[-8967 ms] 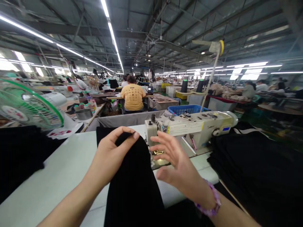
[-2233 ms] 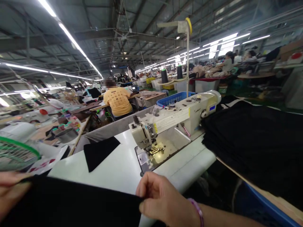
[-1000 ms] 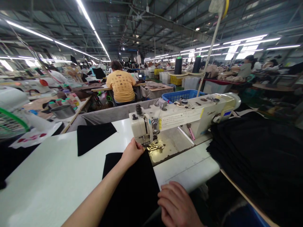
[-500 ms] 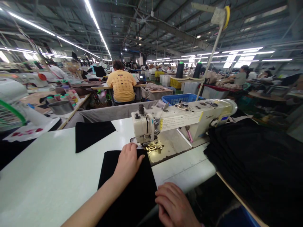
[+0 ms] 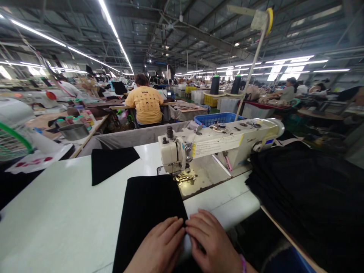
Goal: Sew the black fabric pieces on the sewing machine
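Note:
A black fabric piece (image 5: 148,204) lies on the pale table in front of me, its far edge by the needle area of a white sewing machine (image 5: 216,140). My left hand (image 5: 162,244) rests over the fabric's near right part, fingertips bunched at its right edge. Facing it, my right hand (image 5: 212,240) has its fingers curled and closed at the same edge. The two hands' fingertips almost meet there. Both thumbs are largely hidden, and the fabric covers the near table edge.
Another black fabric piece (image 5: 113,163) lies at the table's back left. A tall stack of black fabric (image 5: 307,193) is on the right. Pink-handled snips (image 5: 227,161) sit on the machine bed. Behind are a blue basket (image 5: 216,118) and a seated person in a yellow shirt (image 5: 145,104).
My left hand has come back from beside the needle to the fabric's right edge, next to my right hand. The fabric's far edge has shifted slightly. My right hand has stayed nearly in place.

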Demonstrator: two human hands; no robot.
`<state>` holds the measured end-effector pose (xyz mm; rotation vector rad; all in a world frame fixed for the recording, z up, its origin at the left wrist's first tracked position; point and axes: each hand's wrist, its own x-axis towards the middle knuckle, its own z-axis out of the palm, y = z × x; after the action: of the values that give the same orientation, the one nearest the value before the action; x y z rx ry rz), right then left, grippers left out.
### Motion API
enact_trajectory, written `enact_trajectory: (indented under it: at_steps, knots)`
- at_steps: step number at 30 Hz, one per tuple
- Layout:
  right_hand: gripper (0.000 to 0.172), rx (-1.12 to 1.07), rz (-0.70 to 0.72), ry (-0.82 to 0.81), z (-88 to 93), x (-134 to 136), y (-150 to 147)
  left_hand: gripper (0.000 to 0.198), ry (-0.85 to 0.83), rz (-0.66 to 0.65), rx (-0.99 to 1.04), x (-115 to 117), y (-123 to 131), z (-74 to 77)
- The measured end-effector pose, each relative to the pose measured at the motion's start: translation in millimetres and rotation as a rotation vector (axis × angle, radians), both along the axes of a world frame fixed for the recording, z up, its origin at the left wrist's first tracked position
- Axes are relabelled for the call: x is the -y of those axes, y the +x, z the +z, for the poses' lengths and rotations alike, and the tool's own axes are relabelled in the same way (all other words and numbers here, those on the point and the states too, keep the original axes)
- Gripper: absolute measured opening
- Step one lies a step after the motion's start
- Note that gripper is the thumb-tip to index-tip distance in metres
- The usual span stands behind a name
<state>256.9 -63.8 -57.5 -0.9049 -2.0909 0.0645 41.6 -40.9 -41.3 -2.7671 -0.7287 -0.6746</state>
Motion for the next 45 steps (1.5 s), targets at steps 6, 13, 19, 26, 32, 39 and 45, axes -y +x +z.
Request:
enact_trajectory:
  at_steps: [6, 13, 19, 26, 32, 39, 45]
  knots:
    - [0.031, 0.027, -0.004, -0.140, 6.8, -21.6, -5.7, 0.025, -0.173, 0.041, 0.014, -21.0, 0.8, 16.2]
    - [0.032, 0.037, -0.011, -0.181, 6.2, -49.8, -11.1, 0.025, -0.249, 0.079, -0.013, -50.5, -8.1, 13.3]
    - [0.028, 0.101, -0.111, -0.194, 12.2, -72.8, -17.9, 0.024, -0.324, 0.108, 0.038, -73.7, -12.7, 15.5]
    - [0.020, 0.173, -0.182, -0.222, 15.0, -98.8, -29.0, 0.026, -0.406, 0.135, 0.061, -101.7, -13.7, 26.7]
    - [0.016, 0.175, -0.240, -0.245, 20.2, -83.4, -32.5, 0.029, -0.397, 0.162, 0.049, -121.7, -18.2, 26.8]
    - [0.036, 0.100, -0.219, -0.163, -5.4, -37.5, -29.2, 0.034, -0.385, 0.299, 0.062, -125.0, -21.4, 15.0]
    - [0.027, 0.102, -0.163, 0.147, -13.6, -28.4, 31.5, 0.048, -0.458, 0.437, 0.048, -123.8, -34.6, 9.4]
